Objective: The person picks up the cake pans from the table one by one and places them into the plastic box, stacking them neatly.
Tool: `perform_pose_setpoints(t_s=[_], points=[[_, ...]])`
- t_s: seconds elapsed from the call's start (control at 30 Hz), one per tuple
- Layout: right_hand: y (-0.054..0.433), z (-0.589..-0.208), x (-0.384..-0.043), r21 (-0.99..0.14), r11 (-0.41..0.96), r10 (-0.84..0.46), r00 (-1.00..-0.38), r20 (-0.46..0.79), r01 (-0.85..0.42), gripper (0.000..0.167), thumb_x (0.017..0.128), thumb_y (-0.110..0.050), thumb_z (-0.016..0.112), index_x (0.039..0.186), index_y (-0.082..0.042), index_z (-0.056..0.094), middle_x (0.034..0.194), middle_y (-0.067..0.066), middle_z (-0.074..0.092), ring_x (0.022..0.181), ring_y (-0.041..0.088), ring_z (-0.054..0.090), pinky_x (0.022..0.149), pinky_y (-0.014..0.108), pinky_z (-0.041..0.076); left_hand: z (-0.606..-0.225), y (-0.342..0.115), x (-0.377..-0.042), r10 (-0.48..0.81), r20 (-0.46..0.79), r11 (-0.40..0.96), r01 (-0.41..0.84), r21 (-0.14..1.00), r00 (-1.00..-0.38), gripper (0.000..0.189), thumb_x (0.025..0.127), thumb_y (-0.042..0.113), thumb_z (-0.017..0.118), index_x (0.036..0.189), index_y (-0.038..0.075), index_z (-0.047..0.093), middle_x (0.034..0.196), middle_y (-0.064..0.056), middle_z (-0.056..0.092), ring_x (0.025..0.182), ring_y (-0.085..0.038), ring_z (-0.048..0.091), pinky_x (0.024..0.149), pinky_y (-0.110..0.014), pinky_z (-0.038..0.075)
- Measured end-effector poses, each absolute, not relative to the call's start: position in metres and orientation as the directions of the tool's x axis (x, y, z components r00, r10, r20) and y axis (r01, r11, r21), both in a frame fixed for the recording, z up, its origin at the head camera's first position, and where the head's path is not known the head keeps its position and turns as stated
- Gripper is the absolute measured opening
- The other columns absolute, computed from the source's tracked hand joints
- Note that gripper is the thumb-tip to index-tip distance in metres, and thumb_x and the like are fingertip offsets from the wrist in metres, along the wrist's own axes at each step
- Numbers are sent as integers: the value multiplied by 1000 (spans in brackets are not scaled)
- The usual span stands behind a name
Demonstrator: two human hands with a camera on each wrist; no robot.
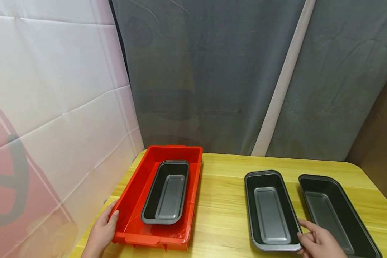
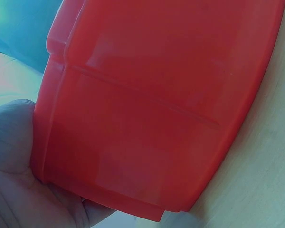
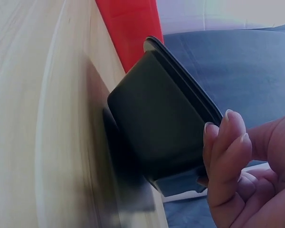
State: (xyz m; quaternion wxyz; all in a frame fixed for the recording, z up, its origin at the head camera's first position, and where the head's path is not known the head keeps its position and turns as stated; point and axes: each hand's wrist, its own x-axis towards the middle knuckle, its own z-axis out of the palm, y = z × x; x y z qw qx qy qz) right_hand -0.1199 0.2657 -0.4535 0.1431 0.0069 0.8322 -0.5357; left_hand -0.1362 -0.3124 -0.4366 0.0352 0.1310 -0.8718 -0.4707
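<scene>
My left hand (image 1: 104,226) grips the near left corner of a red plastic tray (image 1: 154,240), thumb over the rim; the left wrist view shows the tray's outer wall (image 2: 142,118) beside the palm. Inside the tray lies a dark grey loaf pan (image 1: 171,197). With my right hand (image 1: 320,240), I pinch the rim of a second loaf pan (image 1: 272,215) at its near right corner. That pan's dark outer side (image 3: 156,109) shows in the right wrist view, a shadow under it on the table. The second pan's cavity holds nothing.
A third loaf pan (image 1: 329,215) stands at the right on the yellow wood-grain table (image 1: 224,200), close beside my right hand. Grey curtains (image 1: 213,79) hang behind the table, a white printed cloth (image 1: 58,71) on the left, and a brown panel (image 1: 382,143) borders the right.
</scene>
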Motion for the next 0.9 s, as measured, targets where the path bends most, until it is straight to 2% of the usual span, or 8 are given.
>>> perform_pose_setpoints(t_s=[0.37, 0.9], points=[[268, -447, -121, -931, 285, -180, -942, -284, 226, 66, 98, -10, 46, 140, 27, 10, 67, 14, 63, 49, 16, 57, 44, 29, 48, -437, -312, -135, -256, -28, 539, -167, 826, -966, 47, 106, 12, 37, 149, -5, 29, 138, -35, 43, 104, -38, 60, 80, -38, 57], [264, -440, -122, -944, 193, -176, -937, -302, 268, 67, 100, -11, 44, 141, 25, 6, 69, 11, 64, 52, 14, 59, 49, 29, 52, -436, -311, -135, -254, -41, 520, -172, 836, -966, 48, 105, 10, 36, 150, -4, 28, 138, -36, 43, 105, -39, 60, 79, -37, 57]])
